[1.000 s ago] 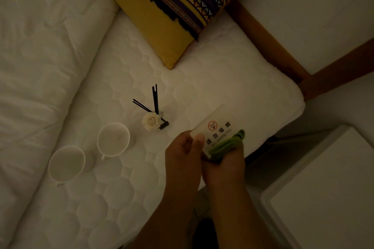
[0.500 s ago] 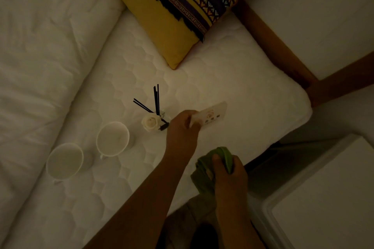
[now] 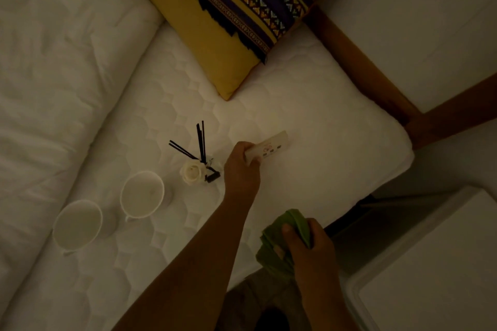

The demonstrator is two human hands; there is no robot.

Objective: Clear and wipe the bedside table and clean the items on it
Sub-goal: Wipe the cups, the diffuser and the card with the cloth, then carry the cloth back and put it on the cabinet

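The small white printed sign card (image 3: 269, 148), under the cloth a second ago, is now gripped in the left hand (image 3: 242, 170) low over the quilted white bed (image 3: 322, 115), seemingly cleaned, while the right hand (image 3: 312, 243), drawn back, clutches the folded green cloth (image 3: 279, 234).

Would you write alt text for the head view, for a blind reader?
Over a white quilted bed, the left hand holds a white sign while the right hand grips a green cloth. Two cups and a reed diffuser stand nearby.
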